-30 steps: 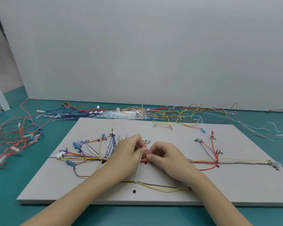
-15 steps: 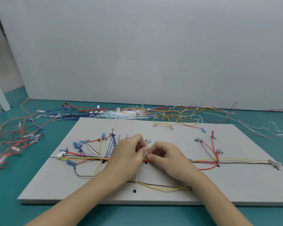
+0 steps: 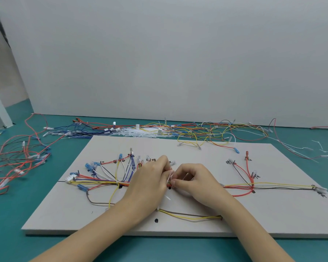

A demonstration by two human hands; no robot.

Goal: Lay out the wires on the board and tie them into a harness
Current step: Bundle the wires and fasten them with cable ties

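A light grey board (image 3: 206, 154) lies on the teal table with a wire bundle (image 3: 273, 186) laid across its middle; coloured branches fan out at the left (image 3: 110, 173) and right (image 3: 244, 171). Both hands meet at the bundle's centre. My left hand (image 3: 150, 178) pinches a white cable tie (image 3: 169, 176) wrapped round the bundle, its tail (image 3: 167, 197) trailing toward me under the hand. My right hand (image 3: 191, 178) pinches the bundle and the tie right beside it. A yellow-and-brown wire pair (image 3: 189, 216) runs along the board's near part.
Loose red, blue and yellow wires (image 3: 206, 129) and a heap of white cable ties (image 3: 138, 132) lie behind the board. More red wires (image 3: 13, 157) sprawl on the table at left. A white wall (image 3: 178, 63) stands close behind.
The tie's tail, which hung long below my left hand, has shortened as the hands drew closer together over the bundle. The wires on the board have not moved.
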